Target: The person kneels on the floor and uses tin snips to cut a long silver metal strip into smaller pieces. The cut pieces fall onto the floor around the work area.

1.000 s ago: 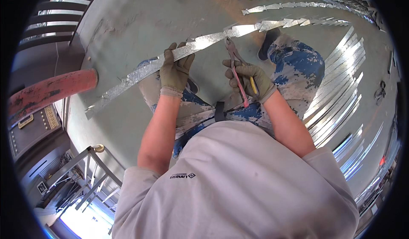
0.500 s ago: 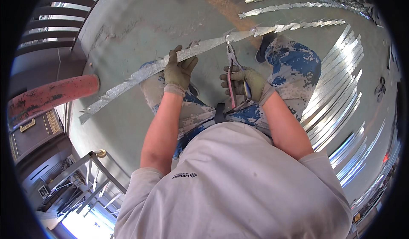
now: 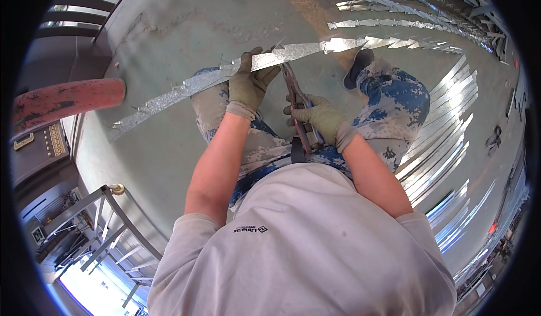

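A long, silvery metal strip (image 3: 300,51) with jagged, overlapping barb-like points stretches across in front of me. My left hand (image 3: 248,88), in an olive work glove, grips it left of its middle, with the thumb over the front and fingers behind. In my gloved right hand (image 3: 325,117) is a pair of pliers (image 3: 291,82), held by the handles. The jaws point up and left at the strip's lower edge, just right of my left fingers. Whether they bite the metal I cannot tell.
Many flat metal strips (image 3: 442,121) lie fanned out on the floor at the right. More jagged strips (image 3: 389,24) lie at the far right. A worn red pipe-like bar (image 3: 73,103) juts in from the left, above a metal frame with a caster (image 3: 117,189).
The pliers have shifted left along the strip, closer to my left hand, and now lean further left. My left hand still grips the strip, which lies at a flatter angle in view.
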The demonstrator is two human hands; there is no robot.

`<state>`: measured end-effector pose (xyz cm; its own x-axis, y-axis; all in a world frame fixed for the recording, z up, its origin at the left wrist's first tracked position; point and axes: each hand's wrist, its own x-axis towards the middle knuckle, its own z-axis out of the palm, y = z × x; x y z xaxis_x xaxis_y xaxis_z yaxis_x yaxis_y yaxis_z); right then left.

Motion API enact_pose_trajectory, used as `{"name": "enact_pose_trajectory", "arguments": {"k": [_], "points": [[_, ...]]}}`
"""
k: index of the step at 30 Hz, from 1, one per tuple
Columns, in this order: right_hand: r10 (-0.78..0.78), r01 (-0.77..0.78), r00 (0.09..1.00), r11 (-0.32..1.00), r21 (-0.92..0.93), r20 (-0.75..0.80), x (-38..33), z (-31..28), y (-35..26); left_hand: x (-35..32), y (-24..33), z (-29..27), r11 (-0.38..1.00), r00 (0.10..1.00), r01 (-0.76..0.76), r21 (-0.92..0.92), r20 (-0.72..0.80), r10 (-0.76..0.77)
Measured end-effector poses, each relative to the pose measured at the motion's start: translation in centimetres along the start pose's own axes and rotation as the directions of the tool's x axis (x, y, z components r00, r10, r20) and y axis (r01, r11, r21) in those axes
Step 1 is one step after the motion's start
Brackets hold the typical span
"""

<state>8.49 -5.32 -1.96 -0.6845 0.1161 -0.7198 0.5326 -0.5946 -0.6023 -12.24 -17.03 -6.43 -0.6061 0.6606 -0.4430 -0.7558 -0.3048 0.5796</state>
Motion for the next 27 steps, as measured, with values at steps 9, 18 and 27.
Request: {"name": "enact_pose_trajectory", "arguments": {"k": [9,18,27], "points": [[-0.072,0.057,0.995,0.980,-0.193,-0.074,1.1,0.9,0.6,0.1,-0.5,0.2,1.000,0.999,0.000,0.008,-0.049,0.000],[-0.102,0.081,0.987,0.984,-0.160,-0.128,0.6,2.2,0.3,0.0,-0.4,0.5,1.000,0.998,-0.009,-0.019,-0.059,0.008],[-0.050,0.030,0.988,0.990,-0.140,-0.143,0.5,2.9,0.8,-0.3,-0.6,0.7,0.999,0.999,-0.010,-0.049,-0.044,0.008]]}}
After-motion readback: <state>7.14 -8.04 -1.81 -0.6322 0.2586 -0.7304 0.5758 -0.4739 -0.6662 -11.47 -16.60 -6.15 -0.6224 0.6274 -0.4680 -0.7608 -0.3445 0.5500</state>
